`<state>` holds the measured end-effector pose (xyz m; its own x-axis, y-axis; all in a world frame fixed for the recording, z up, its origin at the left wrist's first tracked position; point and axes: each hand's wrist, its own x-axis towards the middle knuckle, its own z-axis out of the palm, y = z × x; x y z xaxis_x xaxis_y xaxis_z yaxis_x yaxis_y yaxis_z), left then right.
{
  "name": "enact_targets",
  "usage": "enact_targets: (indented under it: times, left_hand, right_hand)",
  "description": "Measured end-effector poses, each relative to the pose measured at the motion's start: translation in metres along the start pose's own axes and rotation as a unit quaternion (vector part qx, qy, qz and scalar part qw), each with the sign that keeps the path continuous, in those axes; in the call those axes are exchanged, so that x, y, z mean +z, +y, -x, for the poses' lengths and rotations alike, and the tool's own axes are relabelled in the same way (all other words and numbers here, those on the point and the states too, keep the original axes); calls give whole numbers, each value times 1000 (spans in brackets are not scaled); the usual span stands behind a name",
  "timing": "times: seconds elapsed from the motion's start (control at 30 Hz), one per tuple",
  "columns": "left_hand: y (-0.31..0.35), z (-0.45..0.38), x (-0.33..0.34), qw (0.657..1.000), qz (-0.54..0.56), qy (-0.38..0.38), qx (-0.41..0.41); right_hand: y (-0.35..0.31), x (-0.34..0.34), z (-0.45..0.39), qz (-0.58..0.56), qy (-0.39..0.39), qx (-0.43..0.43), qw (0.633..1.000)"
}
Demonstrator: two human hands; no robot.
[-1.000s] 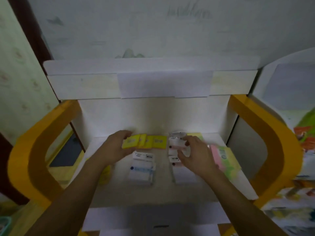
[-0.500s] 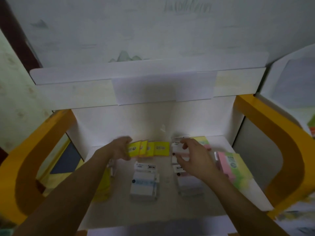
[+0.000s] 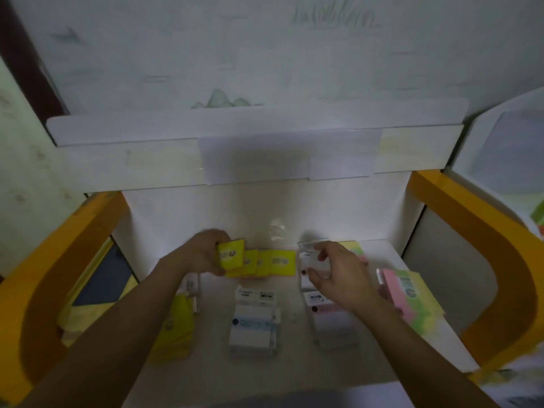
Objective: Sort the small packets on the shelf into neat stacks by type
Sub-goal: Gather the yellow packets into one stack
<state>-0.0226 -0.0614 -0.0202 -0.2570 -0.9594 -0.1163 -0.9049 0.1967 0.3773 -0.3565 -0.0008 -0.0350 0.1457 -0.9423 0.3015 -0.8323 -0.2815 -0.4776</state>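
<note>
Several small yellow packets [image 3: 270, 262] lie fanned in a row at the back of the white shelf [image 3: 294, 363]. My left hand [image 3: 203, 254] grips the leftmost yellow packet [image 3: 231, 254], lifted and tilted. My right hand [image 3: 338, 275] pinches a white packet [image 3: 312, 260] at the top of a column of white and pink packets [image 3: 332, 316]. A stack of white packets with blue print [image 3: 253, 322] sits in the middle. More yellow packets [image 3: 176, 328] lie under my left forearm.
Pink and light-green pads [image 3: 406, 295] lie at the shelf's right side. Orange curved side rails [image 3: 485, 260] flank the shelf on both sides. An upper white shelf board [image 3: 265, 134] overhangs the back wall.
My left hand has raised the leftmost yellow packet a little off the row. My right hand stays on the white packet, its fingers slightly more spread.
</note>
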Motion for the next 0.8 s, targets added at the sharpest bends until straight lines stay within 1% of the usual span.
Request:
enact_targets:
  times: [0.07, 0.17, 0.23, 0.33, 0.47, 0.57, 0.7, 0.8]
  left_hand:
    - [3, 14, -17, 998, 16, 56, 1]
    - [5, 42, -49, 985, 19, 169, 1]
    - [9, 62, -65, 979, 2, 206, -4]
    - [19, 90, -76, 978, -40, 202, -10]
    - [18, 118, -74, 979, -32, 201, -14]
    - [11, 134, -63, 979, -19, 203, -17]
    - [-3, 151, -53, 978, -34, 203, -40]
    - [-12, 158, -49, 978, -43, 198, -49]
  right_hand:
    - [-6, 2, -6, -8, -11, -11, 1000]
    - [-14, 10, -23, 9, -57, -38, 998]
    - [-23, 15, -36, 44, -97, -45, 993]
    - [-38, 29, -57, 67, -147, -56, 985]
    - [-63, 55, -83, 92, -220, -78, 968]
    - [-73, 78, -94, 88, -261, -70, 959]
    - [-66, 106, -106, 91, -265, -59, 958]
    - [-70, 111, -105, 81, -258, -70, 960]
